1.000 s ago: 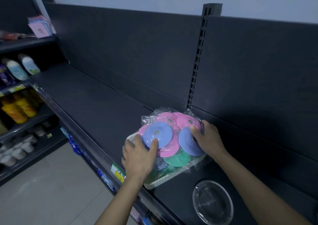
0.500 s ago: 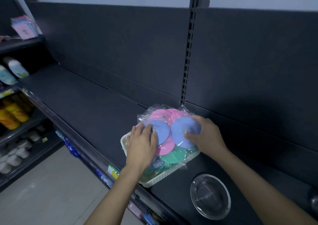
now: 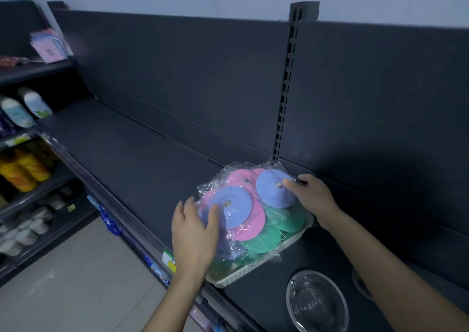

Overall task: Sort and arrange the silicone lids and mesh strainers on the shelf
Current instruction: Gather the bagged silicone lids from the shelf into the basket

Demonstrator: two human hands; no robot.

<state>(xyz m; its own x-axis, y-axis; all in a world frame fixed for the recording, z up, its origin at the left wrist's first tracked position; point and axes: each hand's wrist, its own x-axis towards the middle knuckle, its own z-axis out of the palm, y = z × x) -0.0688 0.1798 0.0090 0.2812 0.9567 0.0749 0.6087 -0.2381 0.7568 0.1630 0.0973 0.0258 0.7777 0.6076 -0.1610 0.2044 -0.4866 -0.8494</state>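
Note:
A white basket [image 3: 244, 272] stands on the dark shelf [image 3: 114, 149], holding several plastic-wrapped silicone lids in pink [image 3: 250, 226], green [image 3: 262, 241] and blue. My left hand [image 3: 194, 232] rests with spread fingers on the left side of the pile, its thumb touching one blue lid [image 3: 234, 208]. My right hand [image 3: 313, 197] pinches a second blue lid [image 3: 271, 188] at the back right of the pile, thumb on top near its centre knob. A round mesh strainer [image 3: 317, 303] lies on the shelf to the right of the basket. A second strainer [image 3: 359, 282] shows partly behind my right forearm.
A slotted metal upright [image 3: 286, 90] runs up the back panel just behind the basket. The shelf stretches away bare to the left. Side shelves at far left carry yellow bottles [image 3: 25, 169], pastel packets [image 3: 48, 44] and small jars. Price tags line the shelf's front edge.
My right hand has raised the second blue lid up and toward the back of the pile. My left hand has slid a little left, uncovering more of the first blue lid.

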